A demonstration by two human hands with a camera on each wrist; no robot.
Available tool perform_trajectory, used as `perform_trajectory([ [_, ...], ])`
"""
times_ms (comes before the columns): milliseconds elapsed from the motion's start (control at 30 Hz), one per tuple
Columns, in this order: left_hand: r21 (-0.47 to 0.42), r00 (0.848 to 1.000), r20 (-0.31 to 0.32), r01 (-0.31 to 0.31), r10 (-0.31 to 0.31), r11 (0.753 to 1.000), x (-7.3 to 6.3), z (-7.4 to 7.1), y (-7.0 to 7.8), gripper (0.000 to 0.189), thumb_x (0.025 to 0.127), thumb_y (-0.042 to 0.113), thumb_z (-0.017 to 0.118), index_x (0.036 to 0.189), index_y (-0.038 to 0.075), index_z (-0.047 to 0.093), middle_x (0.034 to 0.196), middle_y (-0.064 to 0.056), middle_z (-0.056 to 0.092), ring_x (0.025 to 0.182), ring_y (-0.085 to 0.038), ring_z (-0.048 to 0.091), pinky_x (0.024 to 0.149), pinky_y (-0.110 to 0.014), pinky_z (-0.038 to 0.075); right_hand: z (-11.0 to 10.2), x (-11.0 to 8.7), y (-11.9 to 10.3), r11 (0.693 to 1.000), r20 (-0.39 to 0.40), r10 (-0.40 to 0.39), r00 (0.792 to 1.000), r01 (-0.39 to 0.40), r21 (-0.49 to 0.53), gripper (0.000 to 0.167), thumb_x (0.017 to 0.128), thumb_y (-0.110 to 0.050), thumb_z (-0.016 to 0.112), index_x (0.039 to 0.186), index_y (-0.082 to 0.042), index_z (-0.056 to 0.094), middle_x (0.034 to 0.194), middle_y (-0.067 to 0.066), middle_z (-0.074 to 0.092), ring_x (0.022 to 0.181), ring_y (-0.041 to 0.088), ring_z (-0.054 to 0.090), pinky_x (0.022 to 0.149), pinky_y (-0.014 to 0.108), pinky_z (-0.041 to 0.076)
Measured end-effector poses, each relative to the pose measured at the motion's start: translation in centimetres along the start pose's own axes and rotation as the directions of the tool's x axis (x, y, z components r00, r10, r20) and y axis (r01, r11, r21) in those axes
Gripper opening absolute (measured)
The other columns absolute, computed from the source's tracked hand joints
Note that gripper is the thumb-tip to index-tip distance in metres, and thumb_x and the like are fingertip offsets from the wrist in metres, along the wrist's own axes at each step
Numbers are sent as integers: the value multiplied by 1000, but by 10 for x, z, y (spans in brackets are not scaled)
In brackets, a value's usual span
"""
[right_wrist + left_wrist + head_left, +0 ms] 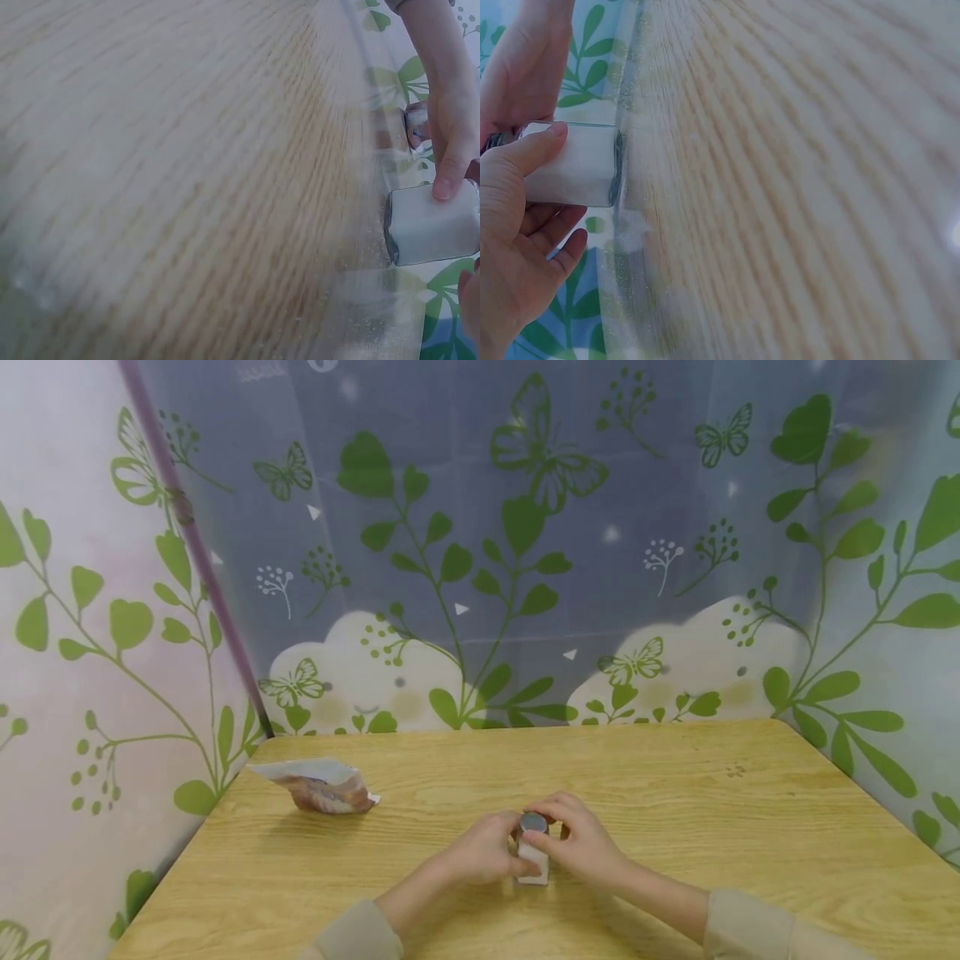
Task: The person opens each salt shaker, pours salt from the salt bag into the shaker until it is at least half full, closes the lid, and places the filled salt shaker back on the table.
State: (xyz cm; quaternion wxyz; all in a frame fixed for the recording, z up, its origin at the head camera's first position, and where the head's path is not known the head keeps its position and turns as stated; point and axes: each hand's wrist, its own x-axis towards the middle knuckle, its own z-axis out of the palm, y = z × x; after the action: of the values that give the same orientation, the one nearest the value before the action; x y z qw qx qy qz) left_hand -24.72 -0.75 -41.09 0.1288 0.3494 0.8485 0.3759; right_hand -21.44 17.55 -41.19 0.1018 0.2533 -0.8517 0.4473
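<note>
A small square glass jar (533, 867) with white contents and a grey metal-looking lid (533, 822) stands upright at the table's front middle. My left hand (487, 850) grips its body, the thumb laid across the near face; the left wrist view shows that thumb on the jar (574, 169). From the other side my right hand (583, 839) pinches the lid between thumb and fingers. In the right wrist view the jar (431, 225) appears with the left hand's thumb on it, and only fingertips of the right hand show at the edge.
A crumpled brown-and-white packet (330, 789) sits at the back left of the wooden table (675, 802). Printed fabric walls (480, 527) with leaves and butterflies enclose the table's back and sides. A dark pole (202, 552) rises at the rear left corner.
</note>
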Motion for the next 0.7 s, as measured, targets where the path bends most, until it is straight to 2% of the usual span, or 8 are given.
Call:
perform_trajectory([
  [167,13,1000,-9,-5,5,1000,0,0,0,33,75,21,77,103,13,61,86,11,55,78,-3,53,67,-21,45,2,1,2,1000,-38,-15,999,15,7,26,82,-26,69,102,-9,65,96,-5,57,84,9,46,64,23,39],
  [333,13,1000,-18,-1,1,1000,0,0,0,31,75,20,78,99,13,60,86,11,54,77,-4,51,66,-21,45,8,0,2,1000,-115,7,993,-6,9,23,77,-25,73,94,-11,64,91,-7,56,80,12,47,63,23,39],
  [533,9,1000,-19,-4,5,1000,-1,0,1,35,75,21,78,104,12,61,92,10,57,84,-5,54,71,-22,45,14,-2,0,998,-166,69,984,-68,12,23,74,-25,76,91,-16,62,84,-7,49,79,24,46,64,23,37],
  [633,9,1000,-19,-9,9,1000,0,0,0,37,74,22,78,105,11,61,99,9,59,88,-5,55,74,-23,46,14,-2,-2,994,-155,108,982,-106,18,25,76,-29,75,92,-16,61,85,-6,48,82,22,45,66,24,38],
  [700,13,1000,-14,-16,17,1000,0,1,-1,36,75,22,78,105,12,61,99,9,60,89,-5,55,75,-23,46,13,-3,-3,992,-126,120,985,-116,44,31,78,-28,74,100,-12,59,90,-3,49,85,20,45,68,26,39],
])
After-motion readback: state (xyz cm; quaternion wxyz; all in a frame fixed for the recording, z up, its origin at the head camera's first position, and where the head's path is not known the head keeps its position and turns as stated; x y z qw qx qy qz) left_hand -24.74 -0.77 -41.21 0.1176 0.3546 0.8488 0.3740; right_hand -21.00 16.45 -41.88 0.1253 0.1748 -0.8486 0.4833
